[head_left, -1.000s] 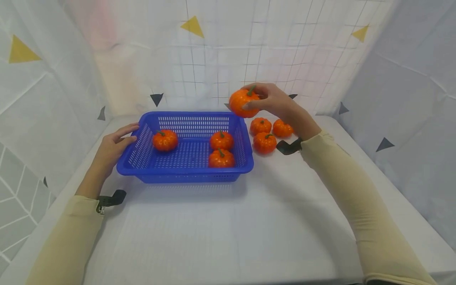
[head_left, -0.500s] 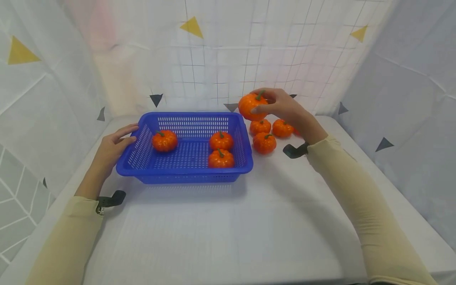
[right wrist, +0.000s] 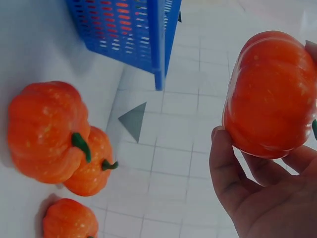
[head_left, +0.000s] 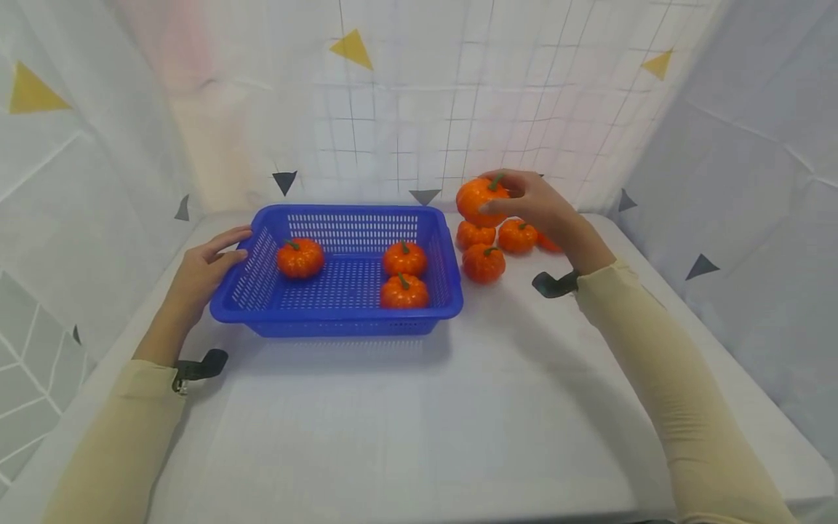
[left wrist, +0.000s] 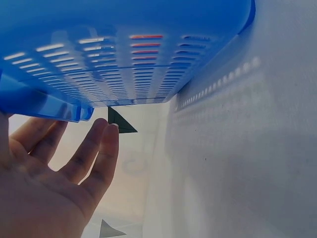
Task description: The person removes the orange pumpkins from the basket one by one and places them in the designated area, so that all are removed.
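**Right hand held a pumpkin above the loose ones beside the blue basket**

The right hand [head_left: 533, 206] gripped an orange pumpkin [head_left: 481, 201] with curled fingers and thumb, stem up, lifted clear of the white table [head_left: 419, 422]. It hung at the far right of the scene, just past the basket's far right corner and above a cluster of loose pumpkins. In the right wrist view the same held pumpkin [right wrist: 270, 94] sat between thumb and fingers, with the basket corner [right wrist: 148, 29] to its left.

Below the held pumpkin lay three loose pumpkins on the table: one to the far left of the group [head_left: 475, 234], one to its right [head_left: 517, 236], and a nearer one [head_left: 484, 263] just beside the basket's right wall. A sliver of another orange piece [head_left: 548, 244] showed behind the wrist; what it was could not be told.

The blue basket [head_left: 340, 320] stood left of centre. Inside it were three pumpkins: one at the left [head_left: 300, 257], and two at the right, a farther one [head_left: 405, 258] and a nearer one [head_left: 404, 290], close together.

The left hand [head_left: 199, 273] rested flat against the basket's left rim, fingers straight and relaxed. The left wrist view showed those fingers [left wrist: 94, 148] spread just under the basket's edge [left wrist: 54, 106].
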Available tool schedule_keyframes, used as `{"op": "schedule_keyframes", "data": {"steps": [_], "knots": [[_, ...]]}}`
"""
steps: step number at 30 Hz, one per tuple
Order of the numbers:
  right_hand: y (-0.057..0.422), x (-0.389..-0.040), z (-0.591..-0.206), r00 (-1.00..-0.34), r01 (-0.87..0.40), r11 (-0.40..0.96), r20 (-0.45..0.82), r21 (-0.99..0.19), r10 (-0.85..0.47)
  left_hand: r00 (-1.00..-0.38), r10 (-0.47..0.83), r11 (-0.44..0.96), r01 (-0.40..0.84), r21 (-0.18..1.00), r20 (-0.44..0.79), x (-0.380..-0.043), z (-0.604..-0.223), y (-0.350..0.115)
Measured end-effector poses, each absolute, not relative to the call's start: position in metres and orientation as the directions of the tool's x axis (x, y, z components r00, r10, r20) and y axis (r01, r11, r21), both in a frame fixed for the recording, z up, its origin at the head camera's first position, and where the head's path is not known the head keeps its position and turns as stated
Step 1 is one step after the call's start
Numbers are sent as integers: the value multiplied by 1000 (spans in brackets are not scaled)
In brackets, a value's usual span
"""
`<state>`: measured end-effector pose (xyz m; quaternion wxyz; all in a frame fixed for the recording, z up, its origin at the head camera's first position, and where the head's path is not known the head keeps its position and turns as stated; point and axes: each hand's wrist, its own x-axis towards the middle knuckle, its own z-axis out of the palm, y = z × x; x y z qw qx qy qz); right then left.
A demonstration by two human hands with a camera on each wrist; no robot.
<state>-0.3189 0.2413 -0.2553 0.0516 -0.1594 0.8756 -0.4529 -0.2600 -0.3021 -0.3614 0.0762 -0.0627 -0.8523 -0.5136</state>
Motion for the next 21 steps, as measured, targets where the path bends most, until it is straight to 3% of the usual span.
{"op": "schedule_keyframes", "data": {"steps": [21], "knots": [[266, -317, -276, -953, -228, 540, 72, -810, -295, -981, 34, 469, 186, 864, 192, -257, -359, -300]]}}
